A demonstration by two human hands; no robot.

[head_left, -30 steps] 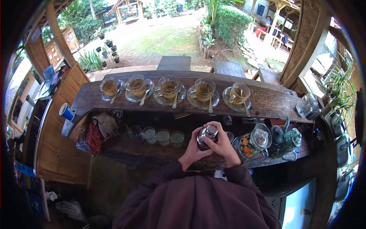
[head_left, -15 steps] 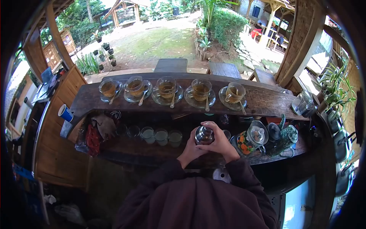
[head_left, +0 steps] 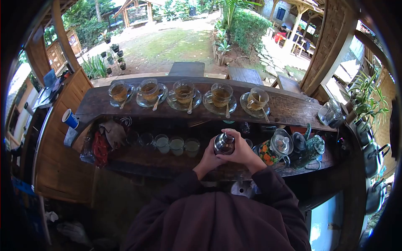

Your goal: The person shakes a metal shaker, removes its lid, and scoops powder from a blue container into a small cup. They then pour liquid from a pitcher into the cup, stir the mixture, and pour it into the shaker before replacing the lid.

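Both my hands are wrapped round a shiny metal cocktail shaker above the lower shelf. My left hand grips its left side and underside. From the right, my right hand closes round it, with fingers by its top. Beyond them on the upper counter stands a row of several glass cups of amber drink, such as this glass cup, each on a glass saucer with a spoon. To the left of my hands, glasses of cloudy liquid stand on the lower shelf.
A flowered glass pitcher and a green enamel pot stand to the right. A glass jar is at the counter's right end, a blue paper cup at the left. Cloths and a red bag lie on the left shelf.
The shaker is still between both hands and looks slightly more tilted, with my right fingers shifted a little near its top. The camera view has shifted slightly.
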